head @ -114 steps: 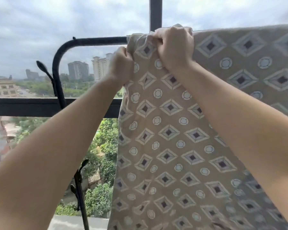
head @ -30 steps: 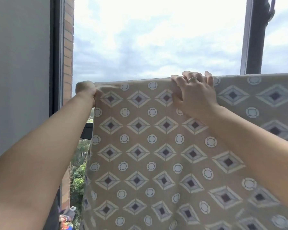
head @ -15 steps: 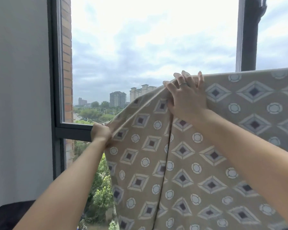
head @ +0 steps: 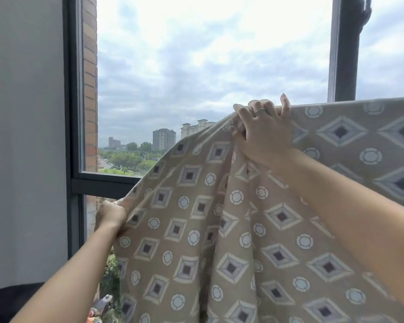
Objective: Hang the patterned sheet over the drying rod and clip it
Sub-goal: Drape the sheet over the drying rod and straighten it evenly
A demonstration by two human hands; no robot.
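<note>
We note the left hand (head: 111, 214), gripping the patterned sheet (head: 219, 229), has dropped its corner low; right hand (head: 264, 134) pinches the top edge. Unclipped.

**Sheet blocks the lower right, room above**

The sheet (head: 243, 229) hangs as a broad curtain across the lower right, gripped by the right hand (head: 264, 129) and the left hand (head: 111, 214). Above its sloping edge there is free space between the brick pillar (head: 90, 89) and the dark post (head: 345, 54). The grey wall (head: 23, 136) closes the left side.
</note>
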